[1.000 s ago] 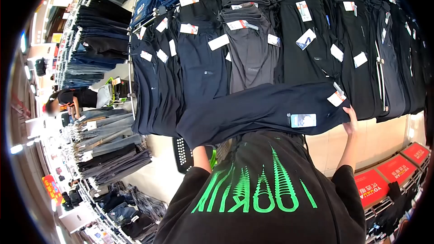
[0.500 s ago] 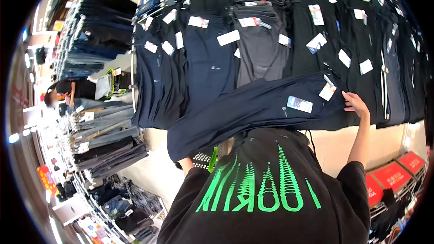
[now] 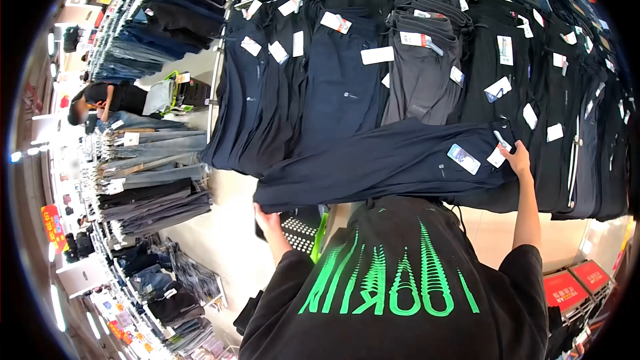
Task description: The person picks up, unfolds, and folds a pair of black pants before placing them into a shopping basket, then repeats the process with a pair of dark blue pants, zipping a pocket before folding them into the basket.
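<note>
A pair of dark navy trousers lies stretched sideways in front of the hanging rows, with its leg ends at the left and waistband at the right. My right hand is closed on the waistband end, beside a white-and-orange price tag. A blue-and-white label is fixed to the cloth near it. At the lower left, my left hand grips the leg ends from below; some of its fingers are hidden by the fabric.
Ahead, tagged trousers hang in rows, including a grey stack. Racks of jeans line the left, where another person stands. A black basket with a green edge is below my left hand. Red boxes sit at the lower right.
The trousers' leg ends have been raised and straightened, and my left hand now shows at their edge. My right hand has shifted onto the waistband near the tag. The view has turned slightly.
</note>
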Tool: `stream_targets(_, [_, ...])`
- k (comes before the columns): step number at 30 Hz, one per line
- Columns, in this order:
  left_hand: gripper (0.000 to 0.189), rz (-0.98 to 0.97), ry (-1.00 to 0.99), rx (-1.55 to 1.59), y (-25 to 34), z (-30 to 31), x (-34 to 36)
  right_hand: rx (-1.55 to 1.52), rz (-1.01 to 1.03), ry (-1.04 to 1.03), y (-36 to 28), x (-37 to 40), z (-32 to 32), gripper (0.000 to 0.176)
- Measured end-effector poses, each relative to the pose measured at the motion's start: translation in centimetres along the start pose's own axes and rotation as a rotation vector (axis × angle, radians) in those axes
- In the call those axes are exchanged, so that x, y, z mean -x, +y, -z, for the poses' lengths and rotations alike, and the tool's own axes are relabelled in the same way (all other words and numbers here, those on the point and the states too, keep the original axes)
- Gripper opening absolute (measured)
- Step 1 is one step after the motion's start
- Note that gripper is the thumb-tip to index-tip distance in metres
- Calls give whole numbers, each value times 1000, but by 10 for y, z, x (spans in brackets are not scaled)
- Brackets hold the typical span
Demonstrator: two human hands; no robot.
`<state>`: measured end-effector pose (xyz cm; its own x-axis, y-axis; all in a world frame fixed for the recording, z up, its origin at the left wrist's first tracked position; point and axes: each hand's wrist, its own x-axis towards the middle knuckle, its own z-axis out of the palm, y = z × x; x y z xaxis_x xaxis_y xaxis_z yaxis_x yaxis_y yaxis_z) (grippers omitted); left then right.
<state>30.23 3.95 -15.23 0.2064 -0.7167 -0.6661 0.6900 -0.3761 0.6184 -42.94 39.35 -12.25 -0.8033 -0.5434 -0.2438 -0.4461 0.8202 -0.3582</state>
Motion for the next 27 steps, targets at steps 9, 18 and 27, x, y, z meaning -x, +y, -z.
stream_targets(9, [49, -274, -254, -3, 45, -82, 53, -198, 56, 186, -44, 39, 68, 39])
stream_targets(18, [44, -173, -404, 135, 58, -187, 67, -198, 38, 306, -29, 55, 118, 38])
stream_targets(27, [43, -19, -458, 132, 38, -192, 20, -222, 4, 223, -7, 54, 95, 38])
